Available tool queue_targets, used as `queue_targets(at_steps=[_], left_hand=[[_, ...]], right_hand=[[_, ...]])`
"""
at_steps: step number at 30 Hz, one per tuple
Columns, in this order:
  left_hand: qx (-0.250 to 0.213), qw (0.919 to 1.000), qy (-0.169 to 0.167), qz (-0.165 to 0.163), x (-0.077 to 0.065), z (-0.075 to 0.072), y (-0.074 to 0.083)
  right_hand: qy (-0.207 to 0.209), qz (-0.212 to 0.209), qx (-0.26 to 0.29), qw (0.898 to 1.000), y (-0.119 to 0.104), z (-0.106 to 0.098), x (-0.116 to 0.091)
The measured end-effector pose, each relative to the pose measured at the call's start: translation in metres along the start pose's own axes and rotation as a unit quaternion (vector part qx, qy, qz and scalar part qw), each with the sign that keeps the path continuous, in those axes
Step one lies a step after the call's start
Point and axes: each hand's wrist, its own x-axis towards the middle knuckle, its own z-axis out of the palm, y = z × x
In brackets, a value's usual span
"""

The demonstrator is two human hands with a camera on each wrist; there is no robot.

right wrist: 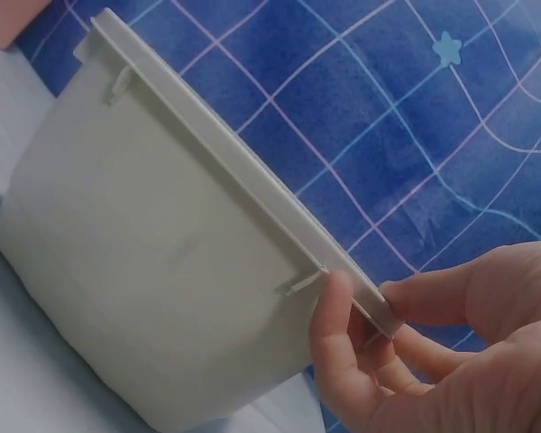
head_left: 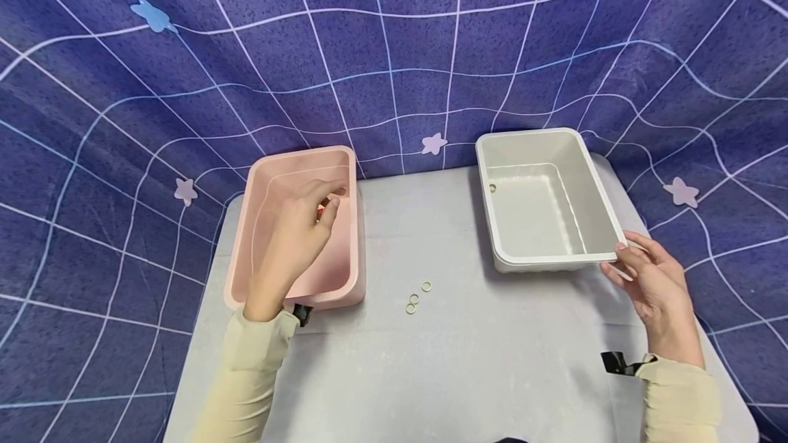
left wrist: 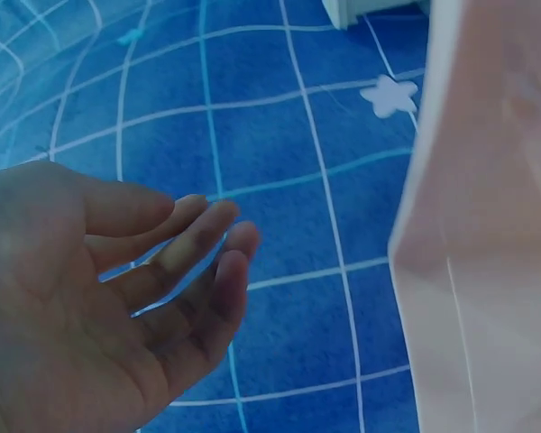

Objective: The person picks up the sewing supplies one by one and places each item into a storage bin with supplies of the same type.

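Note:
Over the pink bin [head_left: 356, 238] hangs my left hand [head_left: 303, 221], its fingers loosely bent. Nothing shows between the thumb and fingers of that left hand [left wrist: 117, 298] in the left wrist view. A small red spot [head_left: 321, 211] shows past the thumb in the head view; what it is cannot be made out. My right hand [head_left: 661, 286] grips the near right corner of the off-white bin [head_left: 557, 260], thumb and fingers on either side of its rim [right wrist: 243, 162]. One small ring [head_left: 492, 188] is inside this bin, by its left wall.
Three small pale rings lie on the grey-covered table between the bins: one ring [head_left: 427, 286] apart, the other two, an upper ring [head_left: 414, 299] and a lower ring [head_left: 410, 308], close together. A blue curtain [head_left: 394, 53] with stars hangs behind and at both sides.

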Motion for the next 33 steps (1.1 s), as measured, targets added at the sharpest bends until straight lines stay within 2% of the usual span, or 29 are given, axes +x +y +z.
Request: queue_targets(at_steps=[7, 13, 25, 33], left_hand=[[-0.018, 0.9997, 0.003, 0.014, -0.012, 0.005, 0.021], [-0.026, 0.9996, -0.006, 0.013, -0.020, 0.014, 0.031], [-0.077, 0.9960, -0.042, -0.016, -0.030, 0.034, 0.037], [-0.095, 0.9933, -0.061, -0.022, -0.044, 0.058, 0.042]], right_hand=[[0.023, -0.008, -0.002, 1.000, 0.003, 0.002, -0.001], [0.039, -0.007, -0.007, 0.999, 0.005, 0.003, 0.000], [0.049, -0.016, 0.007, 0.999, 0.006, 0.002, 0.000], [0.034, -0.018, 0.013, 0.999, 0.005, 0.001, 0.001]])
